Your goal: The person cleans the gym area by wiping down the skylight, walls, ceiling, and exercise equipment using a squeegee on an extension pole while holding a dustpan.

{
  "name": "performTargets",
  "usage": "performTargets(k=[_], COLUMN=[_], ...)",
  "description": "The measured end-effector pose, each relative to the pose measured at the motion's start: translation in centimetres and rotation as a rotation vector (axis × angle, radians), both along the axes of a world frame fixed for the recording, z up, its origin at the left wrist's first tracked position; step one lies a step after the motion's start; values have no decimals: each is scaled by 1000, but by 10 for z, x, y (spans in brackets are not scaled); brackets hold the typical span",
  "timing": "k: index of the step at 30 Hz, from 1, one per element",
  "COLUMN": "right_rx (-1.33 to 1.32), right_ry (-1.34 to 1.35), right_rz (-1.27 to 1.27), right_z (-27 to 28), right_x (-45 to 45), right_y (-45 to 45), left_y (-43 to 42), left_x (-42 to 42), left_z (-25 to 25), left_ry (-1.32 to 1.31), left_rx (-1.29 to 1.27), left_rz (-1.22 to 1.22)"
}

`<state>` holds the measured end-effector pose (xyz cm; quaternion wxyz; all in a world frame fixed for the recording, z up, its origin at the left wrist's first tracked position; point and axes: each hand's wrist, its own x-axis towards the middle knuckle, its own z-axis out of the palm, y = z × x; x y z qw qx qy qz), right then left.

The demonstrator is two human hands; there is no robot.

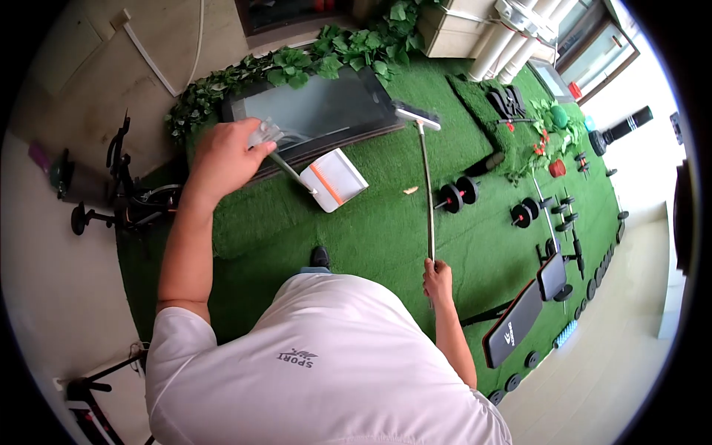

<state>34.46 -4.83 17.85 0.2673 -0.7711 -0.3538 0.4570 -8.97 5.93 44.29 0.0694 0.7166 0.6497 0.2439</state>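
Note:
My left hand is closed around the upper end of a long-handled dustpan, which is white with an orange strip. Something clear and crumpled-looking shows at its fingertips; I cannot make out what it is. The pan hangs or rests over the green turf, below a dark glass panel. On the other side, my right hand grips the lower part of a broom. The broom's white head with dark bristles lies at the panel's right corner. Between pan and broom stick is a small tan scrap on the turf.
Dumbbells stand right of the broom stick. A weight bench and several weight plates lie further right. An exercise bike is at left. Leafy vines border the panel; white pipes rise behind.

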Motion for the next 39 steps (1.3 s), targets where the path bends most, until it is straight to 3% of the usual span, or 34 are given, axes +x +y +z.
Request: performTargets(k=[3,11,13,17,20,22,26,28,30,34,38,39], right_rx=[16,-145,-248,-102,-8,121,-4,-51,-63,-137,-36,-50], right_ry=[-41,97,226,113,67,81,-52,4,-46,89,29,-44], right_rz=[207,291,92,-94,-145,-143,8,94,184,302,392,452], right_z=[12,3,-26,-88,-66,-68,-40,-22,-31,-53,-135,-115], right_x=[-28,-95,-83,-47,-51,-43,-51,-61,-66,-75,-70,-78], right_y=[43,80,106,196,264,266,201,172,168,245,425,470], left_y=[24,68,76,85,92,95,110,113,120,132,152,157], left_x=[-9,-30,-36,-42,-42,-41,-40,-33,-24,0,32,40], left_z=[-3,2,-2,-1,-1,1,3,9,16,17,29,32], left_ry=[55,89,78,78,89,107,62,48,45,46,49,66], left_rx=[5,-104,-96,-104,-58,-64,-60,-92,-118,-128,-121,-116], left_rz=[13,-6,-12,-13,-38,-37,-30,-20,-8,-2,66,74])
